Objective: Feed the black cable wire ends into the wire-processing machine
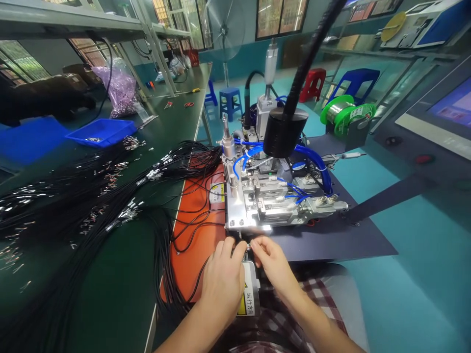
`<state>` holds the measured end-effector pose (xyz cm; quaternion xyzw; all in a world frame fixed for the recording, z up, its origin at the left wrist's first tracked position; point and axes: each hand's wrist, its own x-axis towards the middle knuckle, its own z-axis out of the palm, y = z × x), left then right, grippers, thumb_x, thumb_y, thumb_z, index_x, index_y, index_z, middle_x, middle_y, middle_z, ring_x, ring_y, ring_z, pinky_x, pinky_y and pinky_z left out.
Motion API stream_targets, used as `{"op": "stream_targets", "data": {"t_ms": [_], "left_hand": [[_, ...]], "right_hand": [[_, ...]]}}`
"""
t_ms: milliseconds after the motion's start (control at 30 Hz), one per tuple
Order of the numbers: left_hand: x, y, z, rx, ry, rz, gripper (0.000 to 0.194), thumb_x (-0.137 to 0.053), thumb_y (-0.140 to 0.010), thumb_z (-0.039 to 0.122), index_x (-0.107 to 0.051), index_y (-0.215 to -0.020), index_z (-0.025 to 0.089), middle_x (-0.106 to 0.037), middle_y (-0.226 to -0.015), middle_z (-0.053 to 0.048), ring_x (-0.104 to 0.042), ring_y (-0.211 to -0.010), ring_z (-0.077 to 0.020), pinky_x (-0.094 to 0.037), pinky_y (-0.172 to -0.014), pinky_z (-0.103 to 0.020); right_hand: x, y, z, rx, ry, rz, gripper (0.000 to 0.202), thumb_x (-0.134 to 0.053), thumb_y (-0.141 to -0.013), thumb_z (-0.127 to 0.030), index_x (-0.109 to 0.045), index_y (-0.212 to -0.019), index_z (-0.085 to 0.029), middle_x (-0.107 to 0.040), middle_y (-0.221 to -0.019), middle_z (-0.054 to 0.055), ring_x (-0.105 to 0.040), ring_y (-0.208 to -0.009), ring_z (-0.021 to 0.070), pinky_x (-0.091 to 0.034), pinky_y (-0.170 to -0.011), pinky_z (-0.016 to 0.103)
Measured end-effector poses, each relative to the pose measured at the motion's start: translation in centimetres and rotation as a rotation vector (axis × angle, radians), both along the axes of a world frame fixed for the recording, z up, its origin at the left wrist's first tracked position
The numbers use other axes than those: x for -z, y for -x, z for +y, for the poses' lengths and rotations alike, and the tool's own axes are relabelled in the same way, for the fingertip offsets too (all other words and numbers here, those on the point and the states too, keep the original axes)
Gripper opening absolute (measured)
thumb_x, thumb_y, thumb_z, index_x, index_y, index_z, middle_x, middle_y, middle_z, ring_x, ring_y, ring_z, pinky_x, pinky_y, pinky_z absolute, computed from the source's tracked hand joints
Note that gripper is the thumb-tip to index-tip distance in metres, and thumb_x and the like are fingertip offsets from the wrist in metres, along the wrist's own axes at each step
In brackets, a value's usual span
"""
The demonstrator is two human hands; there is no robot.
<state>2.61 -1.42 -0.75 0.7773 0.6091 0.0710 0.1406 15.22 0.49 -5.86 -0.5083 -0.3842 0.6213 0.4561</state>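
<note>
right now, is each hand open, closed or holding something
Left hand: curled at a small shiny part; grip cannot be told.
Right hand: closed, seemingly pinching that part.

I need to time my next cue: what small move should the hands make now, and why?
Probably line up the small shiny piece with the machine: the left hand and right hand meet at it with their fingertips, just before the machine's near edge.

Before the machine (275, 211), the left hand (224, 269) and right hand (271, 257) are curled, their pinched fingertips (254, 244) held close together.
</note>
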Motion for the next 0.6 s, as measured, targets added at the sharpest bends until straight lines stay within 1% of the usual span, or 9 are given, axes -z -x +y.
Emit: {"op": "stream_targets", "data": {"t_ms": [167, 233, 300, 400, 500, 567, 600], "left_hand": [[0.1, 0.2, 0.0, -0.005, -0.037, -0.076, 0.037, -0.035, -0.083, 0.003, -0.057, -0.108, 0.019, -0.055, -0.1, -0.008, -0.051, -0.089, -0.0233, -0.048, -0.075, -0.039], [0.1, 0.6, -0.2, -0.007, -0.055, -0.12, 0.034, -0.033, -0.086, 0.006, -0.056, -0.107, 0.018, -0.056, -0.101, -0.008, -0.051, -0.093, -0.0224, -0.048, -0.08, -0.038], [0.2, 1.1, -0.9, -0.016, -0.074, -0.159, 0.032, -0.031, -0.089, 0.009, -0.054, -0.11, 0.016, -0.055, -0.106, -0.01, -0.051, -0.101, -0.0222, -0.047, -0.087, -0.039], [0.4, 1.8, -2.7, -0.062, -0.085, -0.253, 0.035, -0.031, -0.091, 0.014, -0.045, -0.123, 0.016, -0.049, -0.121, -0.012, -0.047, -0.114, -0.0226, -0.043, -0.096, -0.039], [0.6, 2.4, -4.7, -0.127, -0.098, -0.315, 0.046, -0.031, -0.091, 0.015, -0.032, -0.137, 0.021, -0.034, -0.139, -0.011, -0.04, -0.125, -0.0237, -0.043, -0.099, -0.04], [0.9, 2.8, -5.4, -0.14, -0.109, -0.258, 0.052, -0.031, -0.091, 0.015, -0.024, -0.141, 0.022, -0.027, -0.145, -0.011, -0.038, -0.127, -0.0247, -0.044, -0.098, -0.041], [1.1, 3.1, -5.4, -0.134, -0.112, -0.202, 0.053, -0.032, -0.09, 0.015, -0.022, -0.142, 0.022, -0.028, -0.145, -0.012, -0.039, -0.127, -0.0253, -0.045, -0.097, -0.042]], "right_hand": [[0.1, 1.1, -0.5, 0.08, -0.018, -0.024, 0.021, -0.058, -0.079, -0.036, -0.046, -0.069, -0.021, -0.042, -0.062, -0.005, -0.04, -0.058, 0.0139, -0.033, -0.054, 0.026], [0.2, 1.5, -0.6, 0.111, -0.007, -0.032, 0.019, -0.055, -0.078, -0.032, -0.043, -0.068, -0.022, -0.039, -0.061, -0.006, -0.039, -0.057, 0.014, -0.032, -0.053, 0.026], [0.3, 1.9, -0.6, 0.132, 0.009, -0.038, 0.018, -0.054, -0.076, -0.03, -0.041, -0.068, -0.022, -0.036, -0.058, -0.007, -0.036, -0.054, 0.0133, -0.03, -0.051, 0.025], [0.4, 2.1, -0.5, 0.147, 0.034, -0.04, 0.017, -0.053, -0.074, -0.03, -0.039, -0.068, -0.023, -0.032, -0.055, -0.009, -0.032, -0.05, 0.0124, -0.028, -0.049, 0.025], [0.3, 2.1, -0.5, 0.14, 0.05, -0.041, 0.017, -0.053, -0.074, -0.031, -0.038, -0.068, -0.023, -0.031, -0.054, -0.009, -0.031, -0.049, 0.0121, -0.026, -0.048, 0.024], [0.3, 2.0, -0.6, 0.132, 0.054, -0.045, 0.018, -0.053, -0.074, -0.031, -0.039, -0.068, -0.023, -0.031, -0.054, -0.009, -0.03, -0.049, 0.0121, -0.025, -0.048, 0.024], [0.3, 2.0, -0.6, 0.129, 0.056, -0.047, 0.018, -0.053, -0.074, -0.032, -0.039, -0.067, -0.023, -0.031, -0.054, -0.009, -0.03, -0.049, 0.0121, -0.025, -0.047, 0.024]]}}
